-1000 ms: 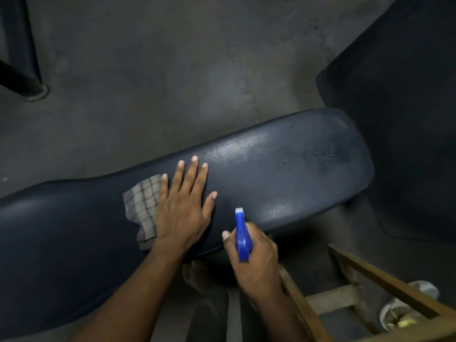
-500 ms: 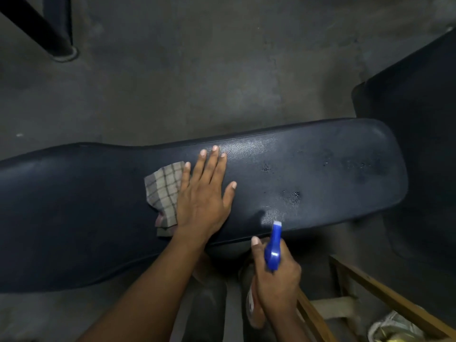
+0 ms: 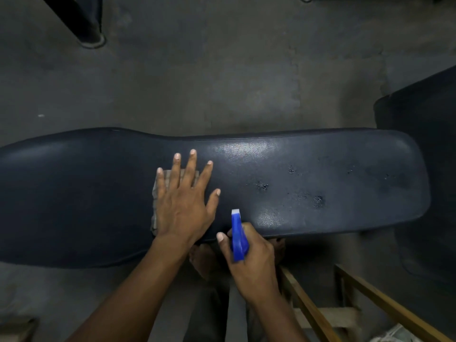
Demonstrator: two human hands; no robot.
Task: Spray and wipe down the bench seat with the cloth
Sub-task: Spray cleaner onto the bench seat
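Note:
A long dark blue padded bench seat [image 3: 74,193] runs across the view. My left hand [image 3: 183,203] lies flat with spread fingers on a checked cloth [image 3: 155,201], pressing it onto the seat's middle; most of the cloth is hidden under the palm. My right hand [image 3: 249,257] grips a blue spray bottle [image 3: 237,235] at the seat's near edge, its white nozzle pointing over the seat. Wet droplet patches [image 3: 318,201] dot the seat to the right of both hands.
The floor beyond the seat is grey concrete, with a black post [image 3: 84,28] at the top left. A second dark cushion [image 3: 424,144] stands at the right. A wooden frame [image 3: 370,299] lies at the bottom right, by my feet.
My left hand has slid over the cloth, so less of it shows. More wet spots have appeared on the seat's right part. The spray bottle stays by the near edge.

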